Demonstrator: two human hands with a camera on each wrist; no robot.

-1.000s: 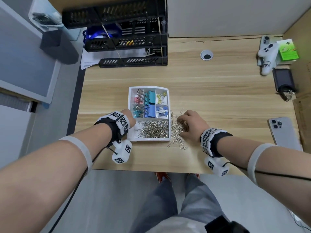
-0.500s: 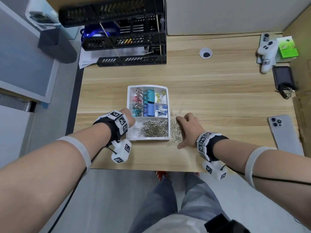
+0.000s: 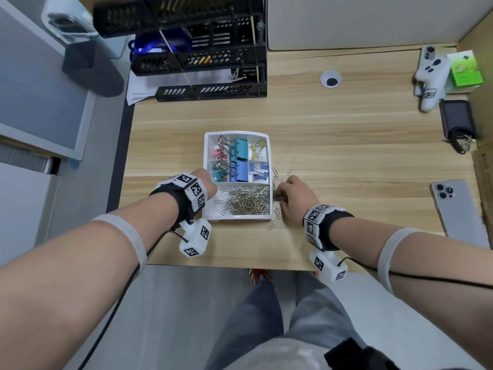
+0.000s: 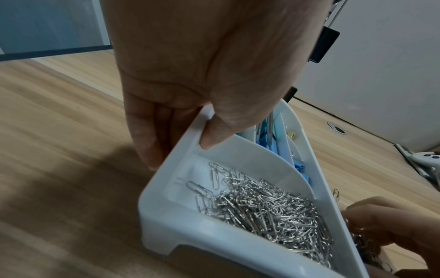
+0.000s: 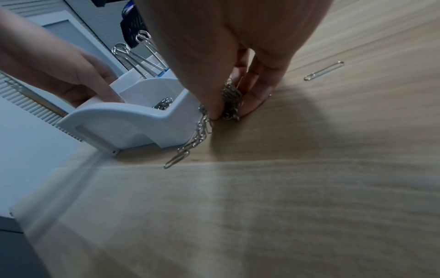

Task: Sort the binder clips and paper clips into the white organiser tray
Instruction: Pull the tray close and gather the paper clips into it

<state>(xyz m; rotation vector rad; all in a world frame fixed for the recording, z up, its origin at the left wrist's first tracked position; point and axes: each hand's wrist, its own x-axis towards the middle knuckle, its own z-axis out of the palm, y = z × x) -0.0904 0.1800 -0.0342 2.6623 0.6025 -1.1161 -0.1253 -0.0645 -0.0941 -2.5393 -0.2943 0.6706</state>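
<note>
Right hand (image 5: 228, 88) down on the surface (image 3: 346, 145), fingers and thumb pinched round a bunch of paper clips (image 5: 229, 97) tight against the right wall of the white organiser tray (image 3: 210, 156). Left hand (image 4: 202, 79) grips the tray's left rim, thumb inside, fingers outside, steadying it.

Progress, as I judge it: mostly done. Binder clips (image 3: 241, 160) sit sorted by colour in the rear compartments; the long front compartment holds a heap of paper clips. Left over: the pinched bunch, a trail of clips along the tray's right side, one stray farther right.

Room: tray sits near the surface's front edge, so loose clips could slide off. Open wood to the right and behind; a phone (image 3: 458, 212) lies well apart.
</note>
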